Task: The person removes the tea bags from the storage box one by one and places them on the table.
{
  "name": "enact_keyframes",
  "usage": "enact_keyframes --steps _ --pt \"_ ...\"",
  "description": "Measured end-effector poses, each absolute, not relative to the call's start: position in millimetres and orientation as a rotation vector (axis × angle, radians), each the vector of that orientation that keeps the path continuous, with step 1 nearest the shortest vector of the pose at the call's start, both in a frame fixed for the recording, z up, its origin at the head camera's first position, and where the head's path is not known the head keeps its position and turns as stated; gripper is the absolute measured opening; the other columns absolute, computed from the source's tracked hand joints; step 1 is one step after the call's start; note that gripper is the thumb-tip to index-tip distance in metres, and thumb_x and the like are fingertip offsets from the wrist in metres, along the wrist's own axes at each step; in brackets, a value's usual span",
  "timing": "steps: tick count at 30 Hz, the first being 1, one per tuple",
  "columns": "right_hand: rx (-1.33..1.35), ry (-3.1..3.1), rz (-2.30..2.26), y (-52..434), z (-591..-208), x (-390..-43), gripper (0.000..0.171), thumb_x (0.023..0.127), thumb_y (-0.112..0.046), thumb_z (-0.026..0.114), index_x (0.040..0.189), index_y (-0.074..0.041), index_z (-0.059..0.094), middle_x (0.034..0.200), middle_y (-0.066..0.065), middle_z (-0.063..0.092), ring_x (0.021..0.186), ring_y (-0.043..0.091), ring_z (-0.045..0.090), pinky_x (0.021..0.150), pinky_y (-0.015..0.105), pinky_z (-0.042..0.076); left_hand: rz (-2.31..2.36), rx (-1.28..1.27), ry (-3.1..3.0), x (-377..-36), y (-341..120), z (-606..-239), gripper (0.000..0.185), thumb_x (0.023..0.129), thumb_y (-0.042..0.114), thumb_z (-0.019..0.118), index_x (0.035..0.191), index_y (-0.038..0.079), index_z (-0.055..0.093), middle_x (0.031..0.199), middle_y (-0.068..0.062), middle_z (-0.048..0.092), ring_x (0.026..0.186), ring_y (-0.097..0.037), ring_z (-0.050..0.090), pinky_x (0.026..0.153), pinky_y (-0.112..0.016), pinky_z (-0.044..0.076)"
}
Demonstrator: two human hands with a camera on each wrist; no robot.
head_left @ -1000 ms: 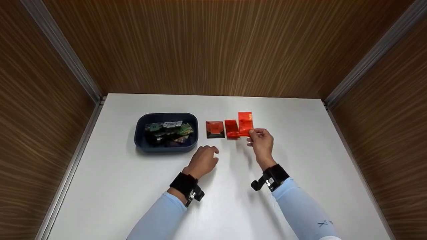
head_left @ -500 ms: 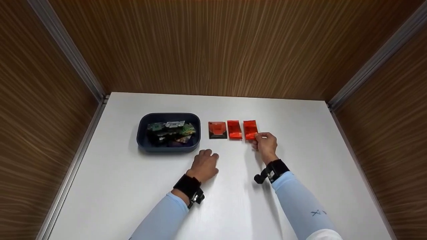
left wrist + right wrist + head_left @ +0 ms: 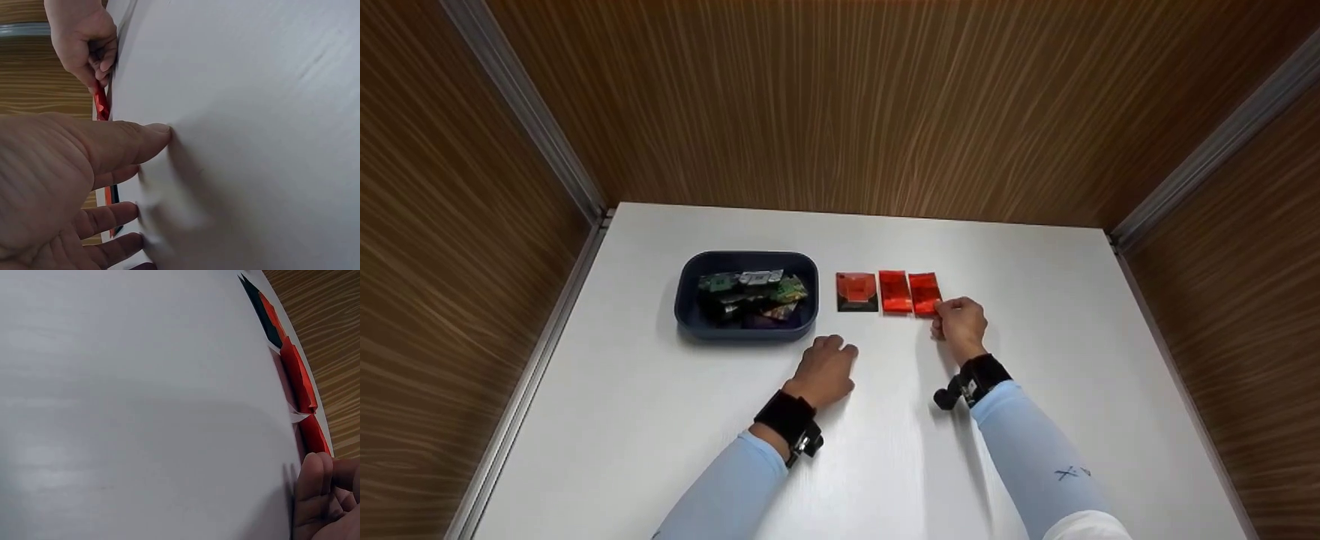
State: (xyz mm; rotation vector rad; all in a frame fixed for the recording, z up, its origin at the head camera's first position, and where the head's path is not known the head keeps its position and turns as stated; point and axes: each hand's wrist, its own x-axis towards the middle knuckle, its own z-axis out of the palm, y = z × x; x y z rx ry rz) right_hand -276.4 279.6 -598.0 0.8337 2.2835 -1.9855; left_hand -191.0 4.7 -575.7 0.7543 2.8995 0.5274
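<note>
My right hand (image 3: 962, 326) pinches the lower right corner of a shiny red packet (image 3: 925, 292) on the white table. Close beside it on the left lies a second red packet (image 3: 895, 291). Left of that is a squarer red and black packet (image 3: 857, 291). In the right wrist view the three form a row, the pinched packet (image 3: 315, 434) nearest the fingers. My left hand (image 3: 823, 371) rests on the tabletop below the row, holding nothing; in the left wrist view its fingers (image 3: 115, 216) are spread and loosely bent, tips near the surface.
A dark blue bin (image 3: 683, 304) stands left of the row, holding several green, black, silver and purple packets (image 3: 754, 296). Wood-grain panels (image 3: 855, 105) enclose the white table (image 3: 622, 420) at the back and both sides.
My right hand has lowered the raised red packet onto the table, then shifted it left against the second red packet. The left hand has settled onto the tabletop, its fingers spreading slightly.
</note>
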Motion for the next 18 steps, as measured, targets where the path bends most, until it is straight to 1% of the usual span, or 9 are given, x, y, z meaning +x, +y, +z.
enact_keyframes --steps 6,8,13,18 --pt "0.802 2.304 -1.947 281.4 -596.2 -273.7 0.017 0.103 -0.015 0.068 0.103 0.0 0.059 0.067 0.007 0.066 0.053 0.015 0.067 0.054 0.031 0.06 0.489 0.774 2.897 -192.1 5.5 -574.7 0.025 0.087 0.011 0.077 0.11 0.005 0.07 0.113 -0.016 0.064 0.114 -0.041 0.059 0.092 -0.048 0.054" --pt "0.796 2.314 -1.928 282.3 -595.5 -272.8 0.019 0.103 -0.017 0.068 0.104 0.0 0.059 0.068 0.008 0.067 0.054 0.015 0.067 0.054 0.032 0.061 0.485 0.775 2.89 -191.9 5.7 -574.3 0.027 0.087 0.011 0.077 0.112 0.005 0.07 0.115 -0.017 0.064 0.116 -0.041 0.059 0.094 -0.048 0.054" --pt "0.798 2.349 -1.861 284.0 -595.3 -271.1 0.023 0.103 -0.023 0.066 0.106 -0.002 0.059 0.072 0.009 0.069 0.053 0.014 0.067 0.053 0.031 0.06 0.484 0.778 2.891 -192.4 6.6 -574.2 0.027 0.086 0.011 0.077 0.111 0.005 0.07 0.114 -0.017 0.065 0.115 -0.041 0.06 0.095 -0.048 0.054" --pt "0.802 2.416 -1.791 284.1 -595.1 -267.8 0.024 0.104 -0.026 0.063 0.103 -0.002 0.06 0.067 0.006 0.067 0.049 0.014 0.064 0.049 0.03 0.057 0.484 0.78 2.879 -193.3 4.9 -573.6 0.026 0.086 0.013 0.079 0.11 0.005 0.071 0.112 -0.016 0.066 0.114 -0.04 0.06 0.096 -0.047 0.053"
